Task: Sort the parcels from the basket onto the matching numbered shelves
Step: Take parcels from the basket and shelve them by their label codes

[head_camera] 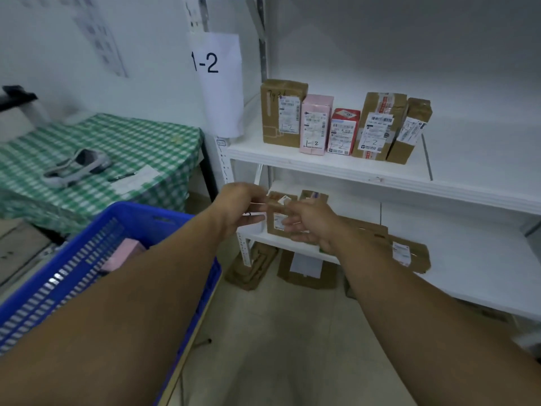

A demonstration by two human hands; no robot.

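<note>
Brown cardboard parcel with a white printed label (276, 222) sits upright at the front left corner of the lower white shelf (483, 273). The left hand (238, 209) and right hand (311, 225) grip its sides with curled fingers. Blur makes its label unreadable, and the hands cover both its edges.

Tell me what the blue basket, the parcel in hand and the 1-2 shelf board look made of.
Blue basket: moulded plastic, slightly glossy; its slotted walls catch highlights.
Held parcel: brown cardboard, matte, with a white paper label; blur hides any tape.
Shelf board: smooth white surface, probably painted or laminated board; the core is not visible.
</note>
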